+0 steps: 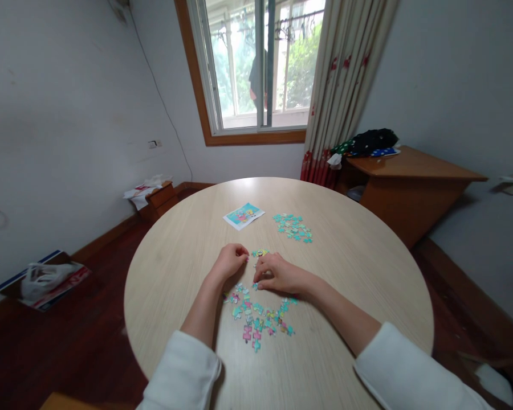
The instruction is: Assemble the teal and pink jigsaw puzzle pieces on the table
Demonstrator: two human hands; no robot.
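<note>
Both hands are over the middle of a round table, close together. My left hand (pixel 231 259) is closed in a pinch, with a small pink jigsaw piece (pixel 247 259) showing at its fingertips. Thumb and fingers of my right hand (pixel 277 274) pinch a small teal jigsaw piece (pixel 255 286) at the table surface. Just beyond the right hand lies a yellow and teal puzzle section (pixel 260 253), partly covered by that hand. Nearer to me, loose teal, pink and yellow pieces (pixel 259 324) lie scattered between my forearms.
On the light wood table (pixel 346 341), a reference picture (pixel 243 216) lies at the back, with a pile of teal pieces (pixel 293 228) to its right. A wooden desk (pixel 414 171) with cloth on it stands at right. Someone is visible through the window (pixel 259 80).
</note>
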